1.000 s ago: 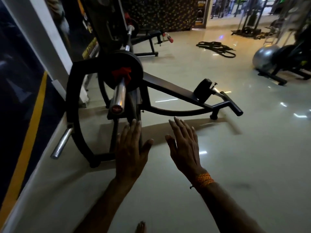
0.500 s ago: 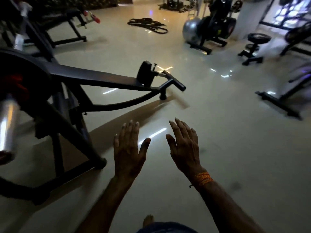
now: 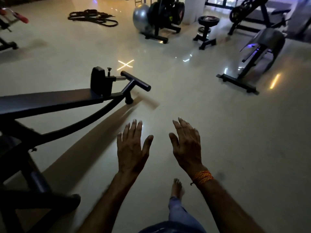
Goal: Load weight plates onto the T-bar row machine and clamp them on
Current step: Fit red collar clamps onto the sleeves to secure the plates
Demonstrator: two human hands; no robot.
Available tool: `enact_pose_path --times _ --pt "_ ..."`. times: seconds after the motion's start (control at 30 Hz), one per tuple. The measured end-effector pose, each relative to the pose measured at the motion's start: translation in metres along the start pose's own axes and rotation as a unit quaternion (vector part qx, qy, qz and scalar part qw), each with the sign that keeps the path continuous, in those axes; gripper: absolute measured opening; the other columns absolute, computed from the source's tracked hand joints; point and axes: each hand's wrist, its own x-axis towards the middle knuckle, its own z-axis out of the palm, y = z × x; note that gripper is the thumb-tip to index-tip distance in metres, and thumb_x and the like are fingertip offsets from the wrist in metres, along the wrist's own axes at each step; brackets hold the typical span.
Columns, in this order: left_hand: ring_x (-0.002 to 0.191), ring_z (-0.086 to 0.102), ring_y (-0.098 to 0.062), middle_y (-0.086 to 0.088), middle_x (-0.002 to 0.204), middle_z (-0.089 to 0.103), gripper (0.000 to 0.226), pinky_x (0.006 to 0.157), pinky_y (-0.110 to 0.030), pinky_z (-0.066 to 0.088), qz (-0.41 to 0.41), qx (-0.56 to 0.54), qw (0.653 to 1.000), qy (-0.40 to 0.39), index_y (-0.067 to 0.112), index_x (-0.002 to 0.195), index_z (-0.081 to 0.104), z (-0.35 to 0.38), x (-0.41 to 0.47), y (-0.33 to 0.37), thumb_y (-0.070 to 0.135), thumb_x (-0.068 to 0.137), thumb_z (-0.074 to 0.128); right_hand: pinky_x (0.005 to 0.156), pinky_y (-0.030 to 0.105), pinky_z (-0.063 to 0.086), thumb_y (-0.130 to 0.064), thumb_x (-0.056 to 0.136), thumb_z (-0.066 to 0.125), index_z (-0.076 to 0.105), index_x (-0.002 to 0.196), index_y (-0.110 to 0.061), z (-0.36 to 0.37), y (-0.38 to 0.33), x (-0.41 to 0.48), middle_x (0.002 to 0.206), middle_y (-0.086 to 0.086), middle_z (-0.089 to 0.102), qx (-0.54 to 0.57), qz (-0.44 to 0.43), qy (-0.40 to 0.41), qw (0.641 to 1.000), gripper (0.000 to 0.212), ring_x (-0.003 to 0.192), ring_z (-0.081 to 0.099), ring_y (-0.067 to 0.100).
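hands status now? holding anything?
Left hand: open, fingers spread, palm down, empty.
Right hand: open, fingers spread, palm down, empty.

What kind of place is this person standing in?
Most likely a gym. A T-bar row machine stands at the left, battle ropes lie coiled on the tiled floor, and a silver exercise ball sits near a stand of weight plates.

arms: bare | right wrist: orange thread band | leg: blue jeans | foot: bare
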Motion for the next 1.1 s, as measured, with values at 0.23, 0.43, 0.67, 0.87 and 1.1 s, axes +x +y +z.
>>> enact_pose_path --times 0.23,0.43,0.67,0.87,1.1 --pt "0.153 0.019 -0.02 -0.001 0.164 0.027 0.071 0.122 -0.052 0.022 0.027 0.019 0.999 -0.025 0.022 0.155 0.031 0.071 0.148 0.039 0.065 0.098 0.025 0.119 0.057 0.027 -0.046 0.105 0.036 0.043 0.152 -0.024 0.021 0.082 0.139 0.159 0.005 0.042 -0.016 0.008 -0.006 1.0 0.052 0.148 0.037 0.027" --pt "0.153 0.018 -0.02 -0.002 0.164 0.028 0.072 0.123 -0.051 0.02 0.021 0.005 0.999 -0.028 0.022 0.155 0.032 0.118 0.271 0.084 0.065 0.098 0.023 0.12 0.058 0.026 -0.047 0.105 0.034 0.044 0.151 -0.024 0.013 0.137 0.27 0.16 0.004 0.042 -0.034 0.014 0.003 0.999 0.052 0.148 0.036 0.027" --pt "0.153 0.021 -0.023 -0.003 0.163 0.029 0.07 0.121 -0.054 0.024 0.044 -0.013 0.999 -0.026 0.021 0.155 0.032 0.192 0.437 0.113 0.063 0.098 0.028 0.12 0.059 0.026 -0.049 0.105 0.03 0.043 0.151 -0.025 0.032 0.209 0.422 0.161 0.005 0.04 -0.057 0.032 0.012 0.998 0.054 0.149 0.035 0.027" --pt "0.153 0.019 -0.019 0.002 0.163 0.029 0.066 0.122 -0.051 0.021 0.053 -0.038 0.997 -0.029 0.023 0.155 0.033 0.248 0.596 0.13 0.06 0.099 0.033 0.12 0.058 0.026 -0.049 0.105 0.027 0.043 0.152 -0.025 0.053 0.251 0.575 0.161 0.005 0.039 -0.087 0.049 0.015 0.995 0.055 0.149 0.035 0.027" --pt "0.154 0.016 -0.017 0.004 0.164 0.026 0.066 0.122 -0.048 0.016 0.081 -0.039 0.995 -0.038 0.025 0.155 0.032 0.284 0.778 0.153 0.061 0.099 0.032 0.119 0.058 0.027 -0.049 0.106 0.028 0.043 0.151 -0.026 0.074 0.295 0.74 0.161 0.003 0.039 -0.085 0.089 0.037 0.992 0.053 0.149 0.034 0.026"
